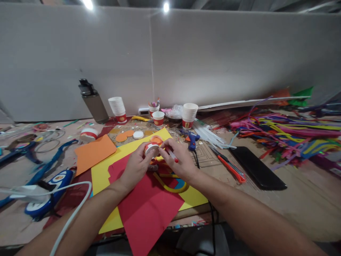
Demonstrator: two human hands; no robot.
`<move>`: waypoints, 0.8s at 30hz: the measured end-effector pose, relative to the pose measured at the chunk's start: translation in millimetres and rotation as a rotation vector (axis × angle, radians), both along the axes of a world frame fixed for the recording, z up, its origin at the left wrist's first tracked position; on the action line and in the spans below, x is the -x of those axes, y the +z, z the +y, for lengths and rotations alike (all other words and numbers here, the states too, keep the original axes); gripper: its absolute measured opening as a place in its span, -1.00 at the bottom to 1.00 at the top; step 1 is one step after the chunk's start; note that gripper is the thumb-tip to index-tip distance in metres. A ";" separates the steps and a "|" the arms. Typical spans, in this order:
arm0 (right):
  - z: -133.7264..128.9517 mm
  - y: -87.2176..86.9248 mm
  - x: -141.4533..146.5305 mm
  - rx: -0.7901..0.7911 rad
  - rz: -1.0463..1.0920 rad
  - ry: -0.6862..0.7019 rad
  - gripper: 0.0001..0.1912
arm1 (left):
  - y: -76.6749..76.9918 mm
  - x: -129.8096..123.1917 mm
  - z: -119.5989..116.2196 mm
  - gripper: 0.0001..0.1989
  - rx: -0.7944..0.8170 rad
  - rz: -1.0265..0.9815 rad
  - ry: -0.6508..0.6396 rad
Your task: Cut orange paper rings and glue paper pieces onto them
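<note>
My left hand (136,163) is closed around a small red and white paper cup piece (152,146) above the coloured sheets. Close on its right, my right hand (179,156) has its fingertips at the piece's edge and holds a pen with a red end (173,155) across its fingers. Just behind the hands lies an orange ring (156,139) on the yellow sheet (128,151). Under the hands are a red sheet (151,213) and scissors with yellow handles (170,188), partly hidden by my right hand.
Stacked cups (189,115), another stack (118,109) and a bottle (96,105) stand along the back. To the right are a blue glue gun (194,139), a red cutter (231,167), a black phone (257,168) and pipe cleaners (287,131). An orange sheet (94,154) lies left.
</note>
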State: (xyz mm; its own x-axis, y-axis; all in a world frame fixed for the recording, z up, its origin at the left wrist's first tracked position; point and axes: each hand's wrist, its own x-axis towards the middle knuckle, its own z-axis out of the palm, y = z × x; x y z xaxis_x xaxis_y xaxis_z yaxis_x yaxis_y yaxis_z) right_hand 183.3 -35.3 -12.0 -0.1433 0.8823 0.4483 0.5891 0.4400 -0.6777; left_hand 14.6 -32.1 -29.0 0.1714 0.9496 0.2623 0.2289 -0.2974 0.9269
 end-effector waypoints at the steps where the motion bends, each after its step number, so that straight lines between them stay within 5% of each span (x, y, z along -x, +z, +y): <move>1: 0.5 0.8 -1.6 -0.025 0.030 0.020 -0.83 | 0.2 1.0 0.4 -0.68 -0.004 0.003 0.000; 8: -3.0 8.5 -8.2 -0.101 0.318 0.089 -0.82 | -7.6 4.2 5.1 -0.73 -0.053 0.004 -0.006; 15: -9.8 7.5 -4.9 -0.117 0.257 0.206 -0.90 | -10.8 6.1 8.5 -0.79 -0.115 0.071 -0.021; 24: -7.8 -1.1 -0.5 -0.072 0.310 0.249 -0.88 | -13.9 -2.4 1.6 -0.69 0.223 -0.167 -0.100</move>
